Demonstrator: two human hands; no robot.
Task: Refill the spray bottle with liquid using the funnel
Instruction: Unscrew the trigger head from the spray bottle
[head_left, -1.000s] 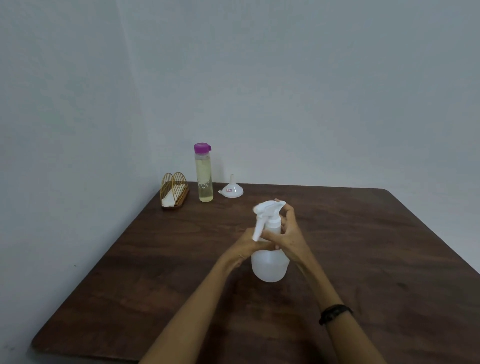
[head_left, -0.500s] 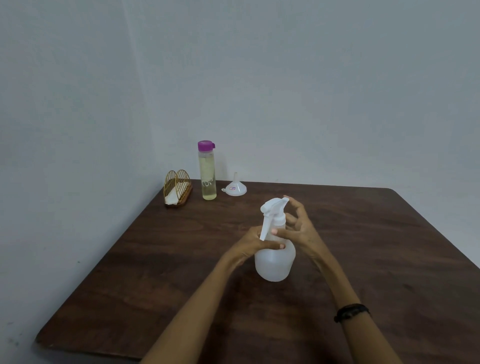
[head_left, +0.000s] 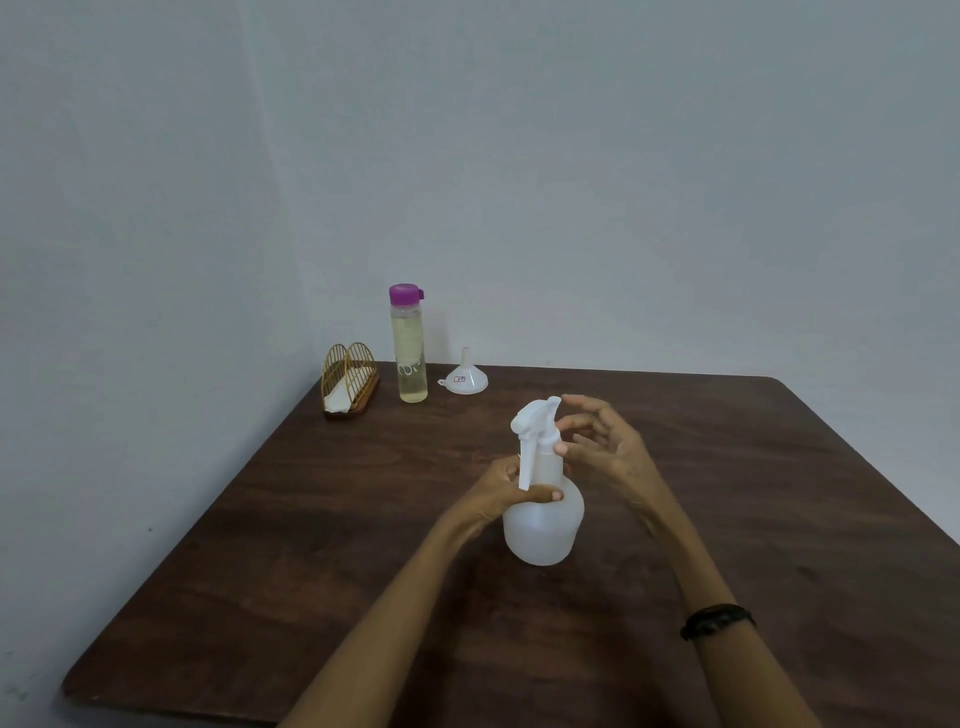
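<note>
A bottle of pale liquid (head_left: 409, 353) and a white funnel (head_left: 466, 378) stand at the wooden table's (head_left: 311, 571) far edge. Mid-table, the left hand (head_left: 501, 493) grips the translucent spray bottle's (head_left: 543, 519) shoulder; the right hand (head_left: 597, 447) touches the trigger head's collar, fingers loosely spread. Apparently empty, light and smooth-walled, it is best steadied at the neck.
</note>
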